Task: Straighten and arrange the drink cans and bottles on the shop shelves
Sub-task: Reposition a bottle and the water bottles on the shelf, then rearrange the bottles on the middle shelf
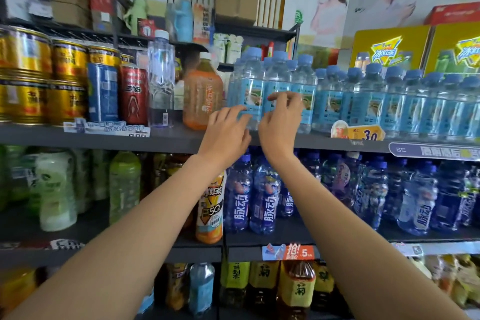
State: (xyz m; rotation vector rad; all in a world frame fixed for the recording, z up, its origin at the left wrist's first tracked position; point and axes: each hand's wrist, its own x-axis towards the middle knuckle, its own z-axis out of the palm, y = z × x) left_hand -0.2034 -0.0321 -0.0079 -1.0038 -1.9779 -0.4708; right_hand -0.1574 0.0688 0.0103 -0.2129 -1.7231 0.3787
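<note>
Blue-label water bottles [249, 91] near the shelf [181, 138] front edge are best squared label-forward; left hand [226, 132] and right hand [280, 122] loosely curled, nothing gripped yet.

On the upper shelf [176, 138], the orange-drink bottle [202, 93] is the landmark: a tall water bottle [161, 78] stands just to its left, then two slim cans [118, 93], then stacked tins [39, 78] at the far left. To its right, a row of water bottles [363, 101] runs along the shelf. On the shelf below it stand more bottles [262, 197].
</note>
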